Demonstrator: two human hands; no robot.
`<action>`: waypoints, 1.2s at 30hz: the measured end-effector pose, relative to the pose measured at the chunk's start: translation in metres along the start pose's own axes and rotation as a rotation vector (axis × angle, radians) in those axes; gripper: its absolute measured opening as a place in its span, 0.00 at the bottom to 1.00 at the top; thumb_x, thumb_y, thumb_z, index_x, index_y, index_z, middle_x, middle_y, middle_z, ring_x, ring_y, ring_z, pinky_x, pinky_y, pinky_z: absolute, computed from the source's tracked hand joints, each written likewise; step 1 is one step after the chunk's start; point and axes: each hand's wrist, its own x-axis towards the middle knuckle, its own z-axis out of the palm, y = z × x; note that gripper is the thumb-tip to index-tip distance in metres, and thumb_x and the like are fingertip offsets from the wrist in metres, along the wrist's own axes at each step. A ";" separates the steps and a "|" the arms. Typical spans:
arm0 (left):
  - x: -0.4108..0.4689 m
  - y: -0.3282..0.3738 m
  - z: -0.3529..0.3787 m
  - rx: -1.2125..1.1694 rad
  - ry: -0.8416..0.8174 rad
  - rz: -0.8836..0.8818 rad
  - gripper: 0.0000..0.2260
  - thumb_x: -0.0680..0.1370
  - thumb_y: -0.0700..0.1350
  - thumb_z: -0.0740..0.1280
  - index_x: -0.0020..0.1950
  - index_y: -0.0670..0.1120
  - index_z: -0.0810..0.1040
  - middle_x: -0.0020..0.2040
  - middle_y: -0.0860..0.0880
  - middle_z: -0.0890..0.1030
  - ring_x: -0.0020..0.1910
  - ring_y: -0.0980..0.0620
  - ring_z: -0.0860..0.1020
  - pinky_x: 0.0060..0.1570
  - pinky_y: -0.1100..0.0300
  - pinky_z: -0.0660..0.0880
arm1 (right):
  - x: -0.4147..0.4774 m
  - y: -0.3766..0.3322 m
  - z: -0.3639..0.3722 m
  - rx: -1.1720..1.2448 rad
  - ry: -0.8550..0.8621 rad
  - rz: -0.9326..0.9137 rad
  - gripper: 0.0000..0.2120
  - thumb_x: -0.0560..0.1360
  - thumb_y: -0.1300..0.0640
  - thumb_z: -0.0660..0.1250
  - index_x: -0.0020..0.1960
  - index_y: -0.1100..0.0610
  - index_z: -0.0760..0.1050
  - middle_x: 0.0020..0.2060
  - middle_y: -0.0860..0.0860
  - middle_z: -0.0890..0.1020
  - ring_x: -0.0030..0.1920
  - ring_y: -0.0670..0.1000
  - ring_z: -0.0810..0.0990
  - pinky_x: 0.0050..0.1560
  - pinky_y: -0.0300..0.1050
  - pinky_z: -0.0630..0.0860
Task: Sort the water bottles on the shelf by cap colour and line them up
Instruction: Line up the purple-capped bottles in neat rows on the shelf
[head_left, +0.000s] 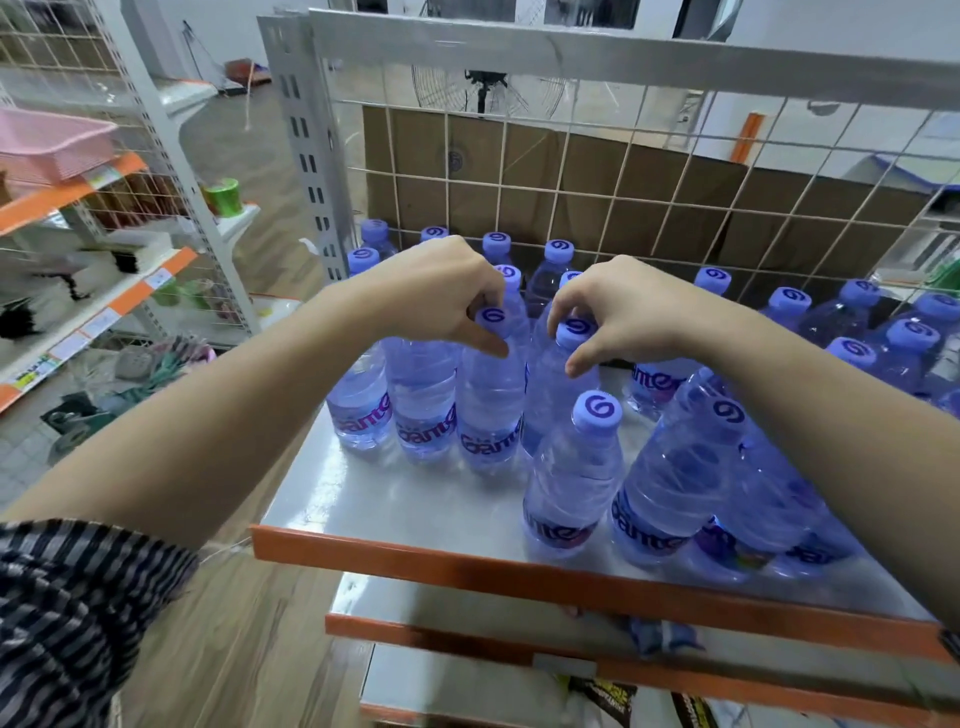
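Note:
Several clear water bottles with lilac caps stand on a metal shelf (415, 499) with an orange front edge. My left hand (441, 291) pinches the cap of one bottle (491, 395) in the front left row. My right hand (623, 306) curls its fingers round the cap of the neighbouring bottle (550, 395). Two more bottles (421, 400) stand to the left in that row. Nearer the front stand a single bottle (576, 478) and a leaning group (691, 467). More bottles (904, 343) crowd the back right.
A wire grid (571, 171) backs the shelf, with cardboard behind it. A perforated grey upright (306, 156) stands at the shelf's left rear corner. Lower orange-edged shelves (571, 649) lie below. Another rack (104, 291) with a pink basket (47, 145) is to the left.

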 end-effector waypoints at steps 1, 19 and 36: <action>0.000 0.000 0.001 0.002 -0.003 -0.003 0.22 0.67 0.65 0.72 0.43 0.46 0.79 0.31 0.54 0.75 0.28 0.59 0.68 0.34 0.59 0.65 | 0.002 -0.001 0.000 -0.003 -0.001 0.002 0.18 0.64 0.50 0.80 0.52 0.50 0.81 0.36 0.40 0.72 0.43 0.47 0.73 0.36 0.31 0.64; 0.001 -0.004 0.017 -0.136 0.039 -0.055 0.21 0.66 0.65 0.73 0.38 0.49 0.74 0.29 0.54 0.72 0.29 0.55 0.68 0.34 0.54 0.70 | -0.008 0.006 -0.005 0.107 -0.085 0.064 0.13 0.67 0.57 0.77 0.50 0.49 0.81 0.34 0.40 0.76 0.35 0.38 0.74 0.36 0.33 0.67; 0.000 -0.003 0.018 -0.111 0.032 -0.020 0.20 0.68 0.65 0.72 0.34 0.53 0.67 0.29 0.54 0.70 0.29 0.56 0.67 0.32 0.57 0.64 | -0.009 -0.015 0.003 -0.057 -0.015 0.276 0.16 0.72 0.46 0.71 0.53 0.56 0.79 0.42 0.52 0.79 0.42 0.51 0.77 0.43 0.49 0.75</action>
